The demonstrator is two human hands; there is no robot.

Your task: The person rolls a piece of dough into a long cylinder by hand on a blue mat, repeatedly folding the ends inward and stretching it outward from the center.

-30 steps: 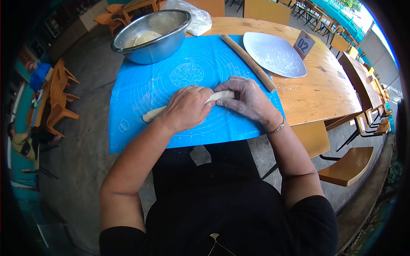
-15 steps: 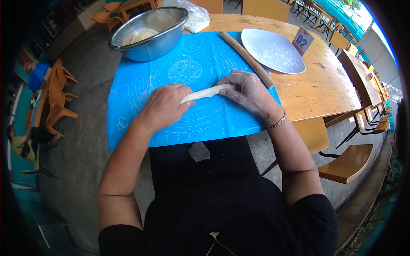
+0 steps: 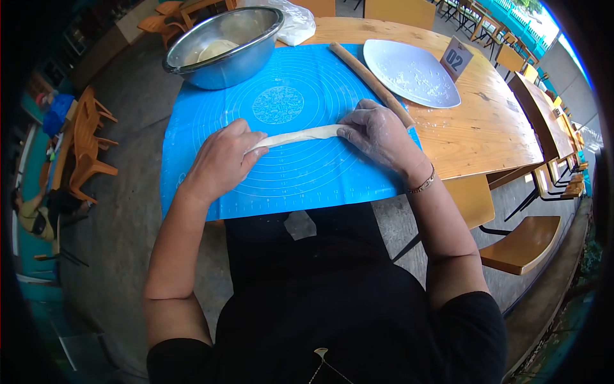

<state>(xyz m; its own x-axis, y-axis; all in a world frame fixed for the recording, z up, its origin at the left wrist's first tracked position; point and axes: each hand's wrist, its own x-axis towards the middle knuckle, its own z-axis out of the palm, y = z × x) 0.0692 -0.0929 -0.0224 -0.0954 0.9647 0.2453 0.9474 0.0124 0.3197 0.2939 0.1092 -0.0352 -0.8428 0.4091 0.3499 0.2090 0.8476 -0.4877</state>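
Observation:
A pale rope of dough point(image 3: 299, 136) stretches between my two hands, over the blue baking mat point(image 3: 300, 179). My left hand point(image 3: 224, 157) pinches its left end between thumb and fingers. The other end sits in the closed fingers of my right hand point(image 3: 377, 136), which is dusted white with flour. The rope looks slightly twisted and a bit uneven in thickness. Just beyond my right hand lies a wooden rolling pin point(image 3: 371, 83), slanting along the mat's right side.
A metal bowl point(image 3: 233, 67) with a lump of dough point(image 3: 217, 48) stands at the mat's far left corner. Right of the rolling pin are a floury white plate point(image 3: 412, 73) and a "02" table sign point(image 3: 456, 59). A plastic bag point(image 3: 297, 24) lies behind the bowl. Chairs surround the wooden table point(image 3: 492, 128).
My hands have moved apart, the left one further left and the right one slightly right. Between them the dough rope now shows longer and thinner.

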